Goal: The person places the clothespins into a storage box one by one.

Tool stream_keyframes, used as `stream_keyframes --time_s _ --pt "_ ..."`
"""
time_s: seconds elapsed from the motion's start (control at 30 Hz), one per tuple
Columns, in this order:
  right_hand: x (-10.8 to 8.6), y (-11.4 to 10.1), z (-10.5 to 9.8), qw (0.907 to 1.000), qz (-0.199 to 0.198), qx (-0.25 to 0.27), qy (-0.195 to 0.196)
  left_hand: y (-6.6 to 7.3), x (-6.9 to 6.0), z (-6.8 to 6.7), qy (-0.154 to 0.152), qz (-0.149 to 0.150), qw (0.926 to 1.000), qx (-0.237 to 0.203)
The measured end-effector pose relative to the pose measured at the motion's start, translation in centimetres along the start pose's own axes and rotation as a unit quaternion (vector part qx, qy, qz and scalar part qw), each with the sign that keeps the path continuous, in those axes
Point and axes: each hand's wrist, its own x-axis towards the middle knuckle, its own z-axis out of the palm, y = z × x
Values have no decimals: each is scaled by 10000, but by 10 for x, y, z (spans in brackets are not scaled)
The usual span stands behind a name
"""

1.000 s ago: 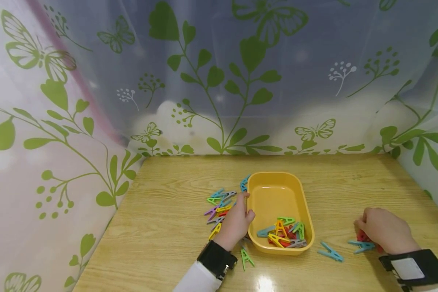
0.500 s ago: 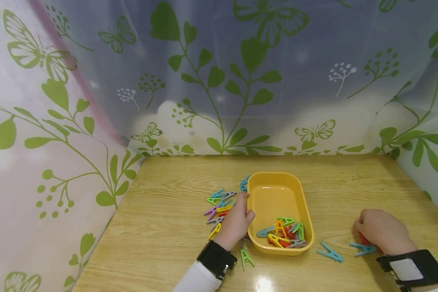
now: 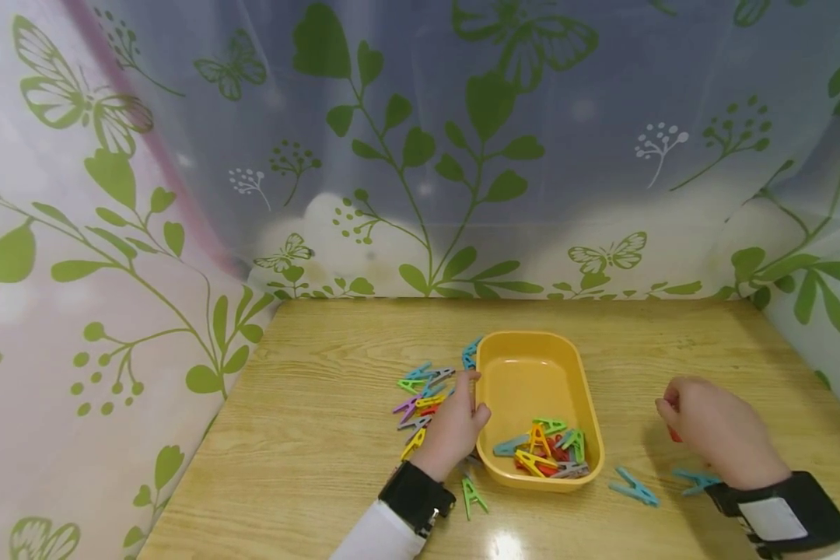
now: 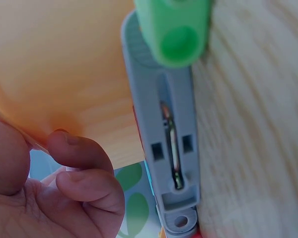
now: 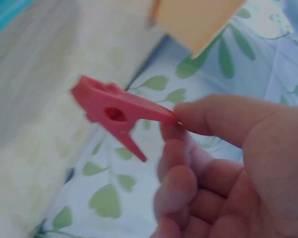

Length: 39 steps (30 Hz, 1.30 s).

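Pointing away from hand (image 3: 717, 428), red clothespin (image 5: 132, 106), slanted

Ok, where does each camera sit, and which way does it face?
Head: worn on the head, facing forward and down at the yellow rectangular plastic tub; left hand and right hand show.
Left wrist: on that wrist, facing the tub's wall and a grey plastic clothespin; left thumb and fingers show.
Right wrist: on that wrist, facing a red plastic clothespin; right fingers and thumb show, pinching it.
Head and right wrist share the right hand.
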Motion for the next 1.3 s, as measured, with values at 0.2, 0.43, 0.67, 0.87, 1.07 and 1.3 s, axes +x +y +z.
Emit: stream_keyframes --time_s 0.2,0.43,0.67,0.87,1.07,1.3 --pt "-3 -34 -8 9876 -777 -100 1363 0 0 -1 -1 50 10000 13" --pt "-3 -66 -1 9421 -2094 -81 2617 -1 0 -1 -11 64 10000 -17" --pt "-6 -92 23 9045 -3104 85 2925 -2 0 0 16 127 9999 1" --pt "-9 -103 39 9026 -3368 29 2681 -1 0 1 38 169 9998 65" --pt "-8 -107 44 9112 -3353 -12 2393 -1 0 0 46 204 9998 51" --pt "-11 -108 47 9273 -3198 -164 1938 -2 0 0 55 218 9997 59"
